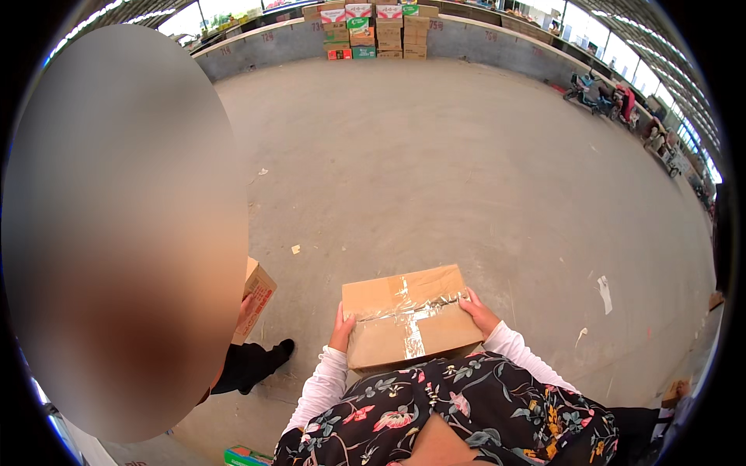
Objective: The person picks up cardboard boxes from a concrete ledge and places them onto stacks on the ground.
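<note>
A cardboard box [379, 343] closed with clear packing tape is held in front of my chest, slightly tilted. At its left end my left hand [341, 331] grips the side, thumb near the top edge. My right hand [480, 311] holds the opposite end, its thumb on the upper corner. The fingers beneath the box are hidden on both sides. Two strips of shiny tape cross on the top, one along the middle seam.
To the left, a largely blurred person holds a printed cardboard box [258, 300]. Stacked cartons [389, 38] stand against a low concrete wall [280, 43]. Parked scooters [588, 96] line the right side. Paper scraps [605, 294] lie on the concrete floor. A green carton [245, 455] is at the bottom.
</note>
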A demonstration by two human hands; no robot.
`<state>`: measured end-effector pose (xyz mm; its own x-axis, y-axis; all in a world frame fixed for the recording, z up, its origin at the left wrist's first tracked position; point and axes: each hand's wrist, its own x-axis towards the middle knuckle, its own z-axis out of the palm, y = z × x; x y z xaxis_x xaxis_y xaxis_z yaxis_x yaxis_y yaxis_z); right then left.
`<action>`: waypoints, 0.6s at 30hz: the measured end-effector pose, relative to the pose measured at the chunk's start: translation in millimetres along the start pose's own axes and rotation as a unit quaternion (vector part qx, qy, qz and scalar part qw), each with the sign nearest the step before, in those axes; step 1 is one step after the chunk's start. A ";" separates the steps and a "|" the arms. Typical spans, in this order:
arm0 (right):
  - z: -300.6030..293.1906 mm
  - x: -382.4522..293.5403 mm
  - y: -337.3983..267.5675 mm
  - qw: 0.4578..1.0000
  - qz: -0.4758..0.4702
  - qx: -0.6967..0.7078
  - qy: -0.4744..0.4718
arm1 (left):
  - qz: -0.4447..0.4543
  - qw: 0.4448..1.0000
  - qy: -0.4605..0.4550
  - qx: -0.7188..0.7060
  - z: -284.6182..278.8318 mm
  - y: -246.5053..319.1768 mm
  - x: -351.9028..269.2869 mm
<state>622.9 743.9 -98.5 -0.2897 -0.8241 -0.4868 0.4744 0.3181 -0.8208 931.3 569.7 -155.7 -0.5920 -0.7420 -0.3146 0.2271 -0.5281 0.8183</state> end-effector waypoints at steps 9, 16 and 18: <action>2.1 -15.1 3.8 0.999 0.013 0.042 0.018 | -0.013 0.999 -0.007 0.049 7.9 6.1 6.2; -11.0 -2.3 -12.4 0.998 0.008 0.045 -0.044 | -0.011 0.998 -0.003 0.061 16.4 14.8 2.2; -26.6 7.4 -20.0 0.999 0.006 0.038 -0.031 | -0.009 0.997 0.000 0.071 28.9 14.8 12.7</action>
<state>589.2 743.9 -93.7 -0.2333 -0.8485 -0.4749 0.5397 0.2933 -0.7891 904.8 564.4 -133.7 -0.5956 -0.7326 -0.3295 0.1044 -0.4773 0.8725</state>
